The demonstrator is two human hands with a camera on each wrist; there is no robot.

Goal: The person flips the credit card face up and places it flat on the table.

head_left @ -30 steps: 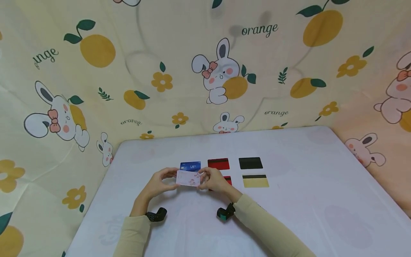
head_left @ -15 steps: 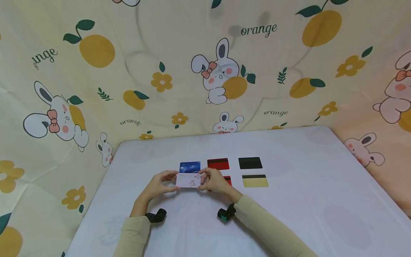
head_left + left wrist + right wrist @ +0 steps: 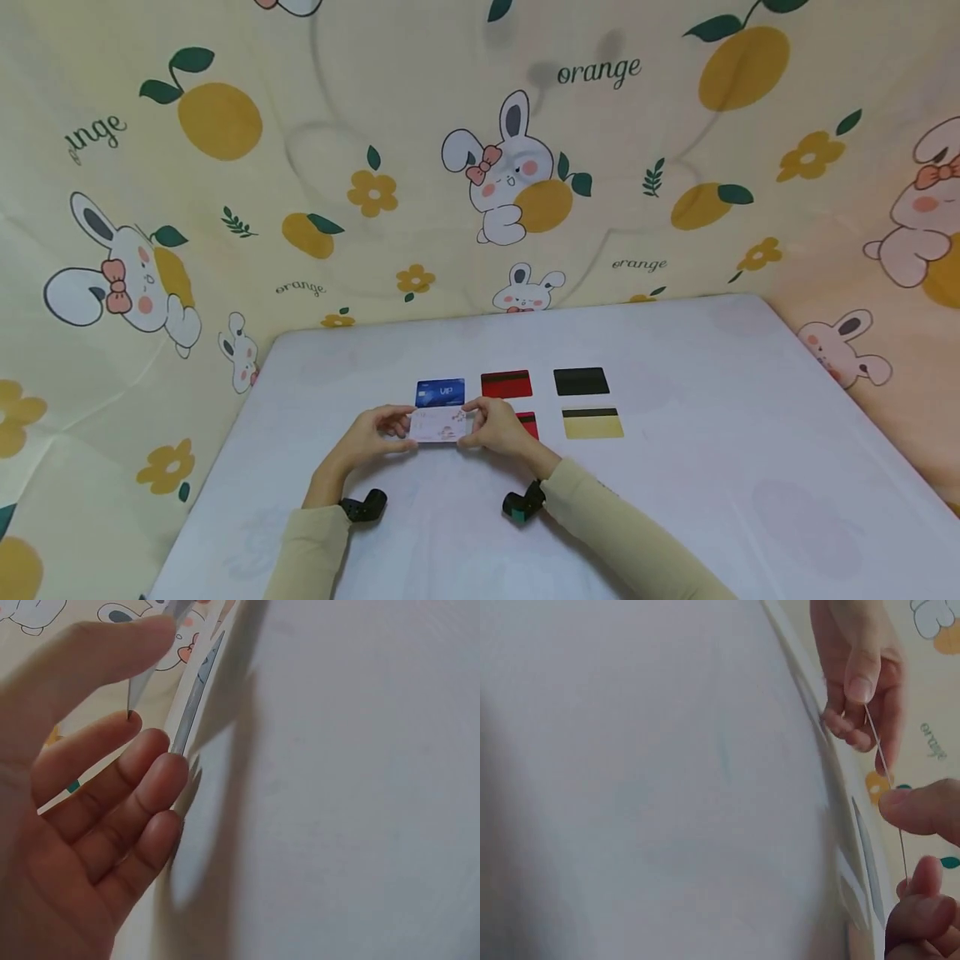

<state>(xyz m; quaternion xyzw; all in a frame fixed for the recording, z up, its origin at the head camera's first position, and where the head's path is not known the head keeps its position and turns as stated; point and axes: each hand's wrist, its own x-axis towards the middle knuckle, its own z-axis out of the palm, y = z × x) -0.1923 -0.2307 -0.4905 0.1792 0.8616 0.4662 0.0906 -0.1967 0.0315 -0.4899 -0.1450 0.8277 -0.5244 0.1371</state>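
Note:
A pale pink card (image 3: 438,425) with a small printed picture is held between my two hands, in front of the blue VIP card (image 3: 440,392). My left hand (image 3: 369,435) pinches its left edge between thumb and index finger; in the left wrist view that hand's other fingers (image 3: 112,817) are loosely bent beside it. At the opposite edge, my right hand (image 3: 501,429) pinches the card with thumb and fingers. The right wrist view shows the card edge-on as a thin line between both hands. A red card (image 3: 529,423) lies partly hidden behind my right hand.
Another red card (image 3: 506,384) with a dark stripe lies in the back row, with a black card (image 3: 582,381) to its right. A gold card (image 3: 593,423) lies in front of the black one. All rest on the white-covered table (image 3: 697,467).
Both hands have lowered the pink card slightly toward the near side, and more of the blue VIP card shows behind it. The head view has shifted a little.

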